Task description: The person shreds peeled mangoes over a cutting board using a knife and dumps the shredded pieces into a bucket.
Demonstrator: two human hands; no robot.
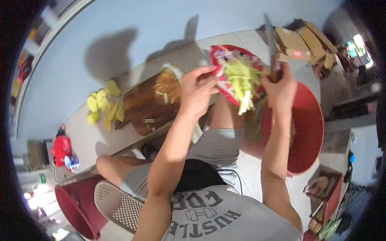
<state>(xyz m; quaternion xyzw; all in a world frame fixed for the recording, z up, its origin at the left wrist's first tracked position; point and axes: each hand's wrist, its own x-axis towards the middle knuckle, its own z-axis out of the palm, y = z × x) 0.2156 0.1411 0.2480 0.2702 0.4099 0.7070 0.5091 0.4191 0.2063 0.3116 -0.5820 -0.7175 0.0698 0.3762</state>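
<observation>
A red-rimmed patterned plate, tilted, carries a heap of pale green-yellow strips. My left hand pinches its left edge. At the plate's right side, my right hand grips a knife with the blade pointing up; its fingers also reach the plate's edge. Some strips hang over the plate's lower edge. To the left, a brown wooden cutting board lies on the tiled ledge with a few pale scraps on it. Several peeled yellow-green pieces lie beside the board.
A large red tub stands under my right arm. Cardboard lies at the upper right. On the left are a white mug, a red item, another red bin and a perforated plastic chair.
</observation>
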